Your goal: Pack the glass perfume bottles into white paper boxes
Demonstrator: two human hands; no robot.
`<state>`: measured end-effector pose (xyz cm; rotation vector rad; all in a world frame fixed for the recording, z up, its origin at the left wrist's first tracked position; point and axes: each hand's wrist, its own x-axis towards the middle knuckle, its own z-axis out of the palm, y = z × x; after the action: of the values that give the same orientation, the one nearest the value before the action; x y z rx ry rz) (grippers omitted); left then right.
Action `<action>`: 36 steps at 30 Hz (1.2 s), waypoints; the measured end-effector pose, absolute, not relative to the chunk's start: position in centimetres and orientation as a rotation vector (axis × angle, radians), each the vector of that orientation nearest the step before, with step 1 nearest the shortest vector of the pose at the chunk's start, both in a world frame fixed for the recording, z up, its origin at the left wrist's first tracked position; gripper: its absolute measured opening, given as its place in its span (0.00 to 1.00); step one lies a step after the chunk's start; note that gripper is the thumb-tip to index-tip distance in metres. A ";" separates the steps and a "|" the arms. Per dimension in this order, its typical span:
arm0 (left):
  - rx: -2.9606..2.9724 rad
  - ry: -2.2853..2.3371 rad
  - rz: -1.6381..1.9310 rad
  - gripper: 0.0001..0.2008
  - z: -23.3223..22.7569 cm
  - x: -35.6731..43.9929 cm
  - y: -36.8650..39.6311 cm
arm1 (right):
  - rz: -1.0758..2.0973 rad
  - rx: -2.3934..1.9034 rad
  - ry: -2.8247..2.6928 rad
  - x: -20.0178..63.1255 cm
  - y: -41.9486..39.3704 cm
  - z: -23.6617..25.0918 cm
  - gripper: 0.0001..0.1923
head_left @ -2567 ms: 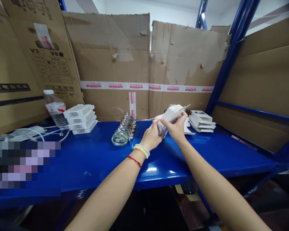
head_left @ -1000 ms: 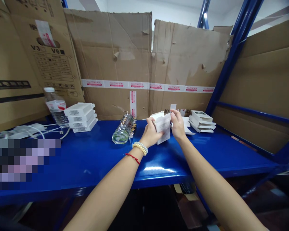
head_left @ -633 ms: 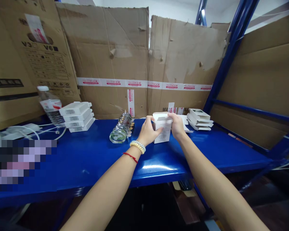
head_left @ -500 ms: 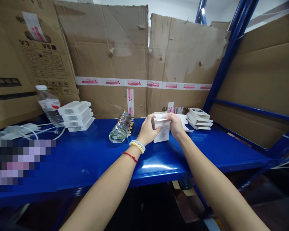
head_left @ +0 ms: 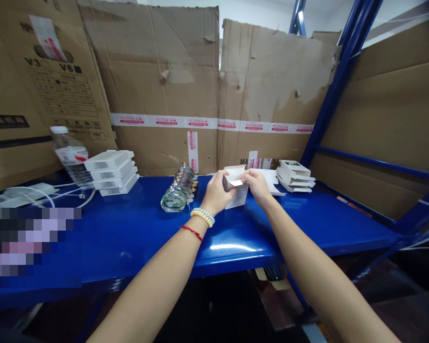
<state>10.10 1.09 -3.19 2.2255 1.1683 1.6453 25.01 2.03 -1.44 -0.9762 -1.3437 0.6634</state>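
Note:
A small white carton (head_left: 238, 196) stands on the blue shelf, its top end open with flaps raised. My left hand (head_left: 217, 194) is wrapped round the carton's left side, thumb across the front. At the upper right rim, my right hand (head_left: 256, 185) pinches a flap between thumb and fingers. The carton's inside is mostly hidden from this angle. To the left of my hands lies a row of clear glass bottles (head_left: 174, 201) with several shiny metal-coloured pieces (head_left: 193, 188) along its right side. Flat white cartons (head_left: 268, 176) lie just behind my right hand.
Stacked white boxes with barcodes (head_left: 111, 172) stand on the left, beside a water bottle (head_left: 71, 155) and white cables (head_left: 46, 195). More white trays (head_left: 294, 175) are piled at the right. Cardboard sheets (head_left: 164, 85) wall the back of the blue shelf (head_left: 136, 238); a blue post (head_left: 338, 95) rises at right.
The carton's top has opened wider and tips slightly, its flaps now spread. My right hand has shifted a little left and down along the rim.

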 end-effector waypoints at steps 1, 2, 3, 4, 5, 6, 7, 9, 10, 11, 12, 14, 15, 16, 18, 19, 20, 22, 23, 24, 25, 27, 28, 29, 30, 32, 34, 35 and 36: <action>2.227 1.175 1.641 0.18 -3.2 10.1 1.1 | 0.657 -0.976 -1.349 25.0 2.1 -1.5 0.06; 2.227 1.187 1.638 0.17 -3.1 10.0 1.1 | 0.650 -0.974 -1.356 25.1 2.1 -1.5 0.06; 2.224 1.199 1.636 0.16 -3.1 10.0 1.1 | 0.642 -0.970 -1.364 25.1 2.1 -1.5 0.06; 2.218 1.208 1.635 0.16 -3.0 10.0 1.0 | 0.634 -0.964 -1.372 25.1 2.2 -1.6 0.06; 2.213 1.211 1.635 0.16 -3.0 9.9 1.0 | 0.624 -0.958 -1.378 25.1 2.2 -1.6 0.07; 2.210 1.208 1.634 0.16 -2.9 9.9 1.0 | 0.615 -0.953 -1.383 25.1 2.2 -1.5 0.07; 2.208 1.202 1.632 0.17 -2.9 9.9 1.0 | 0.608 -0.949 -1.386 25.1 2.2 -1.5 0.07; 2.213 1.197 1.622 0.16 -2.8 9.8 1.1 | 0.597 -0.942 -1.388 25.1 2.2 -1.5 0.08; 2.221 1.196 1.616 0.16 -2.8 9.7 1.1 | 0.590 -0.940 -1.390 25.1 2.2 -1.5 0.08; 2.234 1.195 1.608 0.16 -2.8 9.7 1.1 | 0.579 -0.943 -1.394 25.1 2.3 -1.5 0.08; 2.256 1.195 1.602 0.15 -2.7 9.6 1.2 | 0.567 -0.949 -1.398 25.1 2.3 -1.5 0.08; 2.320 1.189 1.589 0.14 -2.7 9.5 1.2 | 0.544 -0.968 -1.404 25.1 2.4 -1.5 0.07; 2.352 1.184 1.580 0.13 -2.8 9.5 1.3 | 0.535 -0.977 -1.406 25.1 2.5 -1.6 0.07; 2.376 1.182 1.574 0.13 -2.8 9.4 1.3 | 0.528 -0.983 -1.408 25.2 2.5 -1.6 0.07; 2.392 1.183 1.567 0.12 -2.8 9.4 1.3 | 0.512 -0.983 -1.414 25.2 2.5 -1.6 0.07; 2.387 1.186 1.568 0.12 -2.9 9.4 1.3 | 0.500 -0.985 -1.418 25.2 2.5 -1.6 0.07; 2.380 1.189 1.574 0.12 -2.9 9.4 1.2 | 0.488 -0.983 -1.419 25.2 2.5 -1.6 0.06; 2.368 1.197 1.581 0.14 -3.0 9.4 1.2 | 0.471 -0.959 -1.400 25.3 2.4 -1.5 0.05; 2.358 1.206 1.578 0.14 -3.0 9.5 1.2 | 0.469 -0.937 -1.376 25.3 2.4 -1.5 0.05; 2.346 1.220 1.570 0.15 -3.0 9.5 1.2 | 0.472 -0.913 -1.344 25.4 2.5 -1.5 0.05; 2.328 1.236 1.560 0.16 -3.1 9.5 1.2 | 0.480 -0.893 -1.311 25.5 2.5 -1.4 0.06; 2.283 1.265 1.546 0.18 -3.2 9.5 1.3 | 0.506 -0.883 -1.258 25.6 2.7 -1.4 0.07; 2.259 1.272 1.547 0.19 -3.2 9.4 1.4 | 0.513 -0.893 -1.239 25.7 2.8 -1.4 0.07; 2.235 1.273 1.555 0.21 -3.3 9.4 1.5 | 0.515 -0.907 -1.224 25.8 2.9 -1.4 0.08; 2.210 1.265 1.566 0.23 -3.3 9.4 1.6 | 0.511 -0.926 -1.213 25.9 2.9 -1.4 0.08; 2.161 1.235 1.584 0.27 -3.4 9.4 1.8 | 0.490 -0.973 -1.200 26.1 3.0 -1.5 0.09; 2.116 1.216 1.592 0.31 -3.5 9.4 1.9 | 0.462 -1.030 -1.202 26.4 3.2 -1.6 0.09; 2.098 1.219 1.596 0.32 -3.5 9.4 2.0 | 0.446 -1.057 -1.202 26.6 3.3 -1.7 0.09; 2.085 1.230 1.601 0.33 -3.5 9.4 2.0 | 0.432 -1.081 -1.198 26.8 3.4 -1.7 0.09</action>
<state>9.36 2.00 -3.49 2.0851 1.2302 1.6008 26.82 3.42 -1.74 -1.0808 -1.1984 0.4316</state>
